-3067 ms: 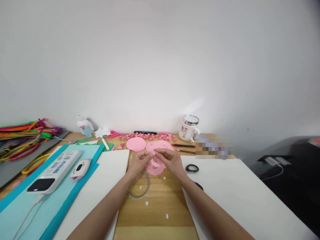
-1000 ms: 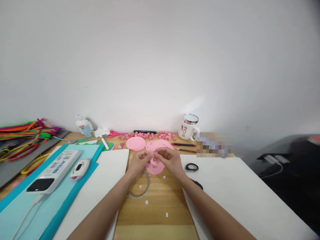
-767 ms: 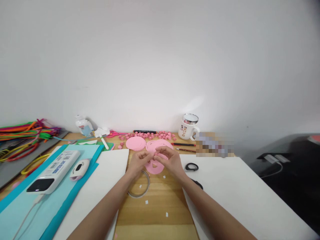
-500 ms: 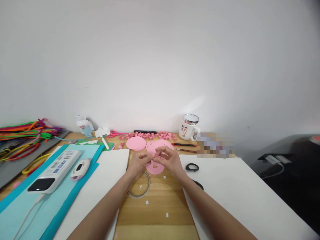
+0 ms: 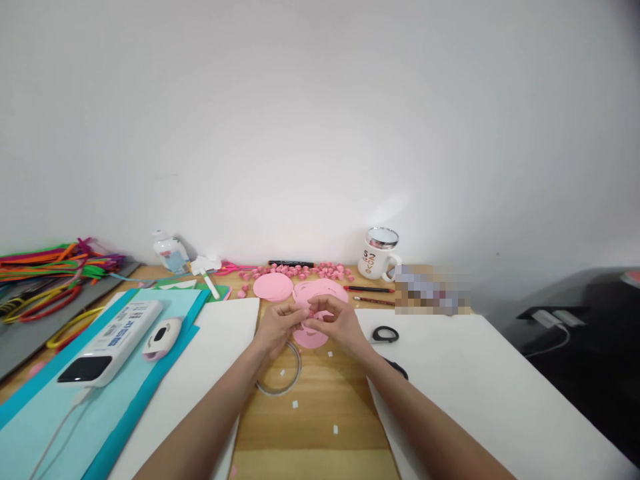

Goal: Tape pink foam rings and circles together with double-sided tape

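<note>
My left hand [image 5: 279, 328] and my right hand [image 5: 340, 322] meet over the middle of the wooden table [image 5: 310, 427]. Between their fingertips is a small rolled pink paper piece [image 5: 310, 315], and the fingers of both hands are closed on it. Beneath and behind them lie pink paper cutouts [image 5: 323, 288]. A stack of pink paper circles [image 5: 273, 287] rests just to the left. Many small pink rolled pieces [image 5: 333, 270] are heaped along the wall. A ring of tape [image 5: 299, 373] lies beside my left wrist.
White sheets [image 5: 200, 373] flank the middle; black-handled scissors [image 5: 385, 335] lie by my right wrist. A mug [image 5: 380, 255], pencils [image 5: 370, 289] and a bottle [image 5: 171, 252] stand or lie at the back. On the left are a power bank [image 5: 113, 340] and pipe cleaners [image 5: 60, 260].
The fingers of both hands have shifted slightly around the pink piece, which now shows as a compact roll. My right fingers have curled in a little. Nothing else has moved noticeably.
</note>
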### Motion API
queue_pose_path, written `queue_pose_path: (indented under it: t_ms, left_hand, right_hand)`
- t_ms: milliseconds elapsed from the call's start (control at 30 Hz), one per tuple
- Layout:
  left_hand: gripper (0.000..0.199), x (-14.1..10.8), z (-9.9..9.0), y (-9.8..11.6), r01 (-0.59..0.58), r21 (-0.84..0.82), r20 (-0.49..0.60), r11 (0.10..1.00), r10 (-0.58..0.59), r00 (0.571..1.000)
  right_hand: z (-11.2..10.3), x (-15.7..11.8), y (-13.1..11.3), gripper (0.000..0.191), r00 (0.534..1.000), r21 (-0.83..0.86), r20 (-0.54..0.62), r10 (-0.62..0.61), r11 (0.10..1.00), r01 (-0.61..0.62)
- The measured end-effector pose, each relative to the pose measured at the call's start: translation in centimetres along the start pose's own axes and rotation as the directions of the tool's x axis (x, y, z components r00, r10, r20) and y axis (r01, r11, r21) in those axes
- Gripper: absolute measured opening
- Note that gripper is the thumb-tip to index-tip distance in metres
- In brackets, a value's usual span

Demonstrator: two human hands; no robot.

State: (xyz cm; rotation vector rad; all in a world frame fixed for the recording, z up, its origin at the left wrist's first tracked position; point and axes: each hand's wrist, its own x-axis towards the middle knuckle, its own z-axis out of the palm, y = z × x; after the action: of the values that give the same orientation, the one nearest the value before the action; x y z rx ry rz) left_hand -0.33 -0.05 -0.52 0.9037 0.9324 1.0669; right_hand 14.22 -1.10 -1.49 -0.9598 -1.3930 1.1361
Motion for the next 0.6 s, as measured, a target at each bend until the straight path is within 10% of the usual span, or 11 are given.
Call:
queue_pose_path:
  t_ms: [300,600]
  left_hand:
    - [0.020,0.3,-0.1,0.3,-0.080,-0.039,-0.082,0.996,0.076,0.994]
    - [0.025,0.2,-0.1,-0.1,-0.124,0.160,-0.080,0.979,0.138,0.987]
  right_hand:
    - [0.2,0.1,-0.5,0.036,0.981,0.156,0.077,0.177,0.970,-0.187]
    - [-0.7,0.8,0.5,0.037,0.985,0.191,-0.088,0.146,0.973,-0.127]
